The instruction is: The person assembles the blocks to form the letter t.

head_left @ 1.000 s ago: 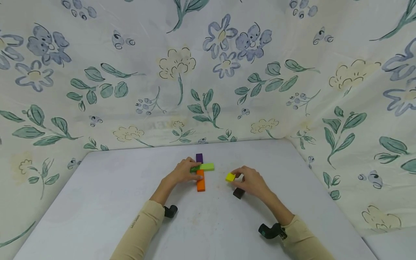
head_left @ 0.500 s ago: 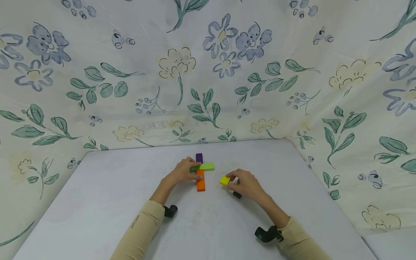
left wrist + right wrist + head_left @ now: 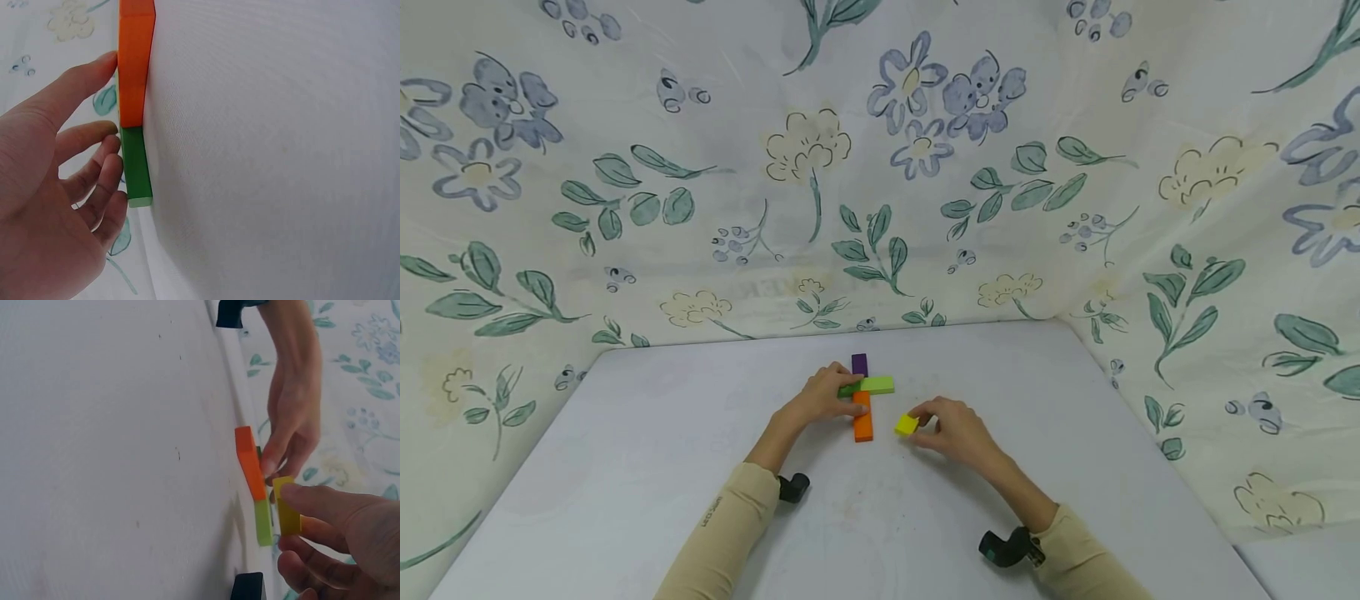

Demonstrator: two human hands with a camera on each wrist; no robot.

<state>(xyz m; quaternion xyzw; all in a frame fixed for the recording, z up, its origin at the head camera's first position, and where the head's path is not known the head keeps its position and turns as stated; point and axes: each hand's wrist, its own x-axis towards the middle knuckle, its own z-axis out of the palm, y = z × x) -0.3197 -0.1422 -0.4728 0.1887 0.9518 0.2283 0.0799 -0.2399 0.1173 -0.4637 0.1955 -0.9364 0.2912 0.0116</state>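
Note:
My right hand (image 3: 957,435) pinches a small yellow block (image 3: 907,425) between thumb and fingers, just right of a cross-shaped group of blocks. In that group, an orange block (image 3: 863,423) lies nearest me. A light green block (image 3: 878,385) points right, a purple block (image 3: 860,365) points away, and a dark green block (image 3: 136,162) points left. Across the group's left side rests my left hand (image 3: 826,395). Its thumb touches the orange block and its loosely bent fingers touch the dark green one. A black block (image 3: 249,587) shows in the right wrist view, hidden in the head view.
The white table (image 3: 647,467) ends at a floral cloth (image 3: 737,275) hung behind it and at the right. A black wrist camera (image 3: 1009,548) sits on my right wrist, another wrist camera (image 3: 794,487) on the left.
My right hand has carried the yellow block left and slightly toward me, closer to the orange block, covering the black block in the head view. My left hand has stayed in place.

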